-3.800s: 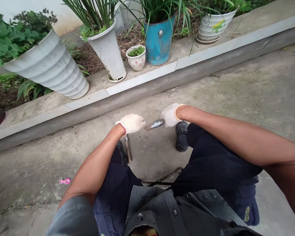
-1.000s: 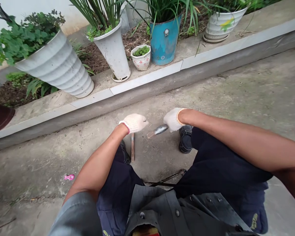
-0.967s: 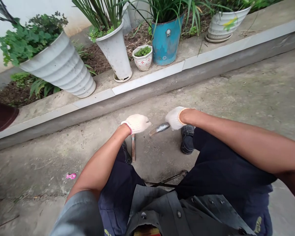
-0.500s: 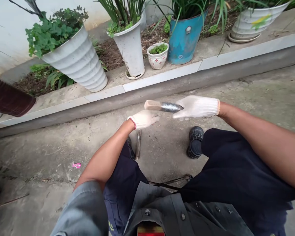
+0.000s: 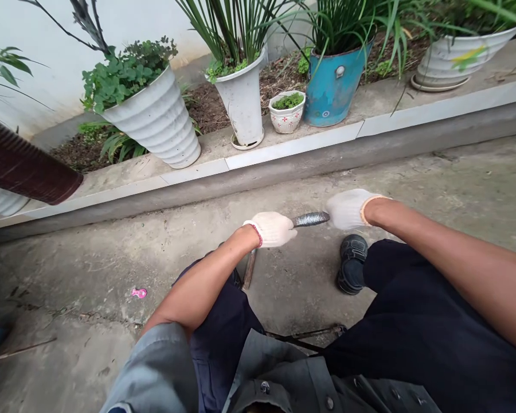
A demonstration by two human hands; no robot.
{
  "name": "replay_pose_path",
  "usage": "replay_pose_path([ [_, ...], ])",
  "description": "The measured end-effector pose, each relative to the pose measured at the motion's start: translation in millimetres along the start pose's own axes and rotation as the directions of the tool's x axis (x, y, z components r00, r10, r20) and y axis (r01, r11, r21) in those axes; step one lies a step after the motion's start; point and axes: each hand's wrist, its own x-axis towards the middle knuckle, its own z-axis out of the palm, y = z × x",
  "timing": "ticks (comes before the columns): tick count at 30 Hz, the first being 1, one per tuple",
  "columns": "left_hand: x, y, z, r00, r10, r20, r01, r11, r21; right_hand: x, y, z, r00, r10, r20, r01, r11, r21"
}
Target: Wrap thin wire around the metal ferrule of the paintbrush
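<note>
Both my hands wear white knit gloves. My left hand [image 5: 273,228] is closed round the top of a thin rusty metal bar [image 5: 249,269] that slants down to the concrete beside my left shoe. My right hand [image 5: 348,208] is closed on the handle of a tool with a silvery wrapped shaft [image 5: 311,218]. The tool's far end meets my left hand and is hidden by it. My right shoe [image 5: 352,263] is just below the right hand.
A raised concrete kerb [image 5: 284,158] runs across ahead, carrying white ribbed planters [image 5: 157,120], a tall white pot [image 5: 243,100], a small patterned pot [image 5: 286,112] and a blue bucket [image 5: 332,86]. A pink scrap [image 5: 139,293] lies left. Thin rods [image 5: 309,334] lie between my legs.
Half a second ago my right hand held the tool raised above the left hand; now it has come down onto the left hand's bar. The view has shifted left.
</note>
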Motion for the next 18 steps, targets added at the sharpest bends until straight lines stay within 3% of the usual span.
replay_pose_path([
  [5, -2.8, -7.6, -0.9, 0.991, -0.037, -0.132, 0.037, 0.999, 0.000, -3.9, 10.2, -14.5, 0.980, 0.053, -0.192, -0.024, 0.989, 0.146],
  [8, -2.1, -19.7, -1.3, 0.983, 0.016, -0.184, -0.022, 0.999, -0.029, -12.7, 15.9, -20.7, 0.967, 0.012, -0.254, 0.069, 0.949, 0.307],
  [11, 2.1, -31.4, -1.2, 0.989, 0.072, -0.132, -0.082, 0.994, -0.074, -25.9, 20.1, -23.4, 0.968, -0.219, -0.123, 0.250, 0.792, 0.557],
  [13, 6.2, -37.5, -1.5, 0.988, 0.111, -0.107, -0.122, 0.988, -0.099, -33.0, 19.0, -21.1, 0.914, -0.403, 0.041, 0.276, 0.695, 0.664],
  [16, 11.9, -41.1, -3.0, 0.995, 0.056, -0.087, -0.061, 0.996, -0.060, -34.7, 8.9, -9.7, 0.840, -0.473, 0.265, 0.243, 0.765, 0.597],
  [18, 14.2, -38.3, -5.0, 0.997, 0.002, -0.083, -0.005, 0.999, -0.038, -28.7, -0.7, 1.2, 0.865, -0.390, 0.317, 0.228, 0.866, 0.445],
])
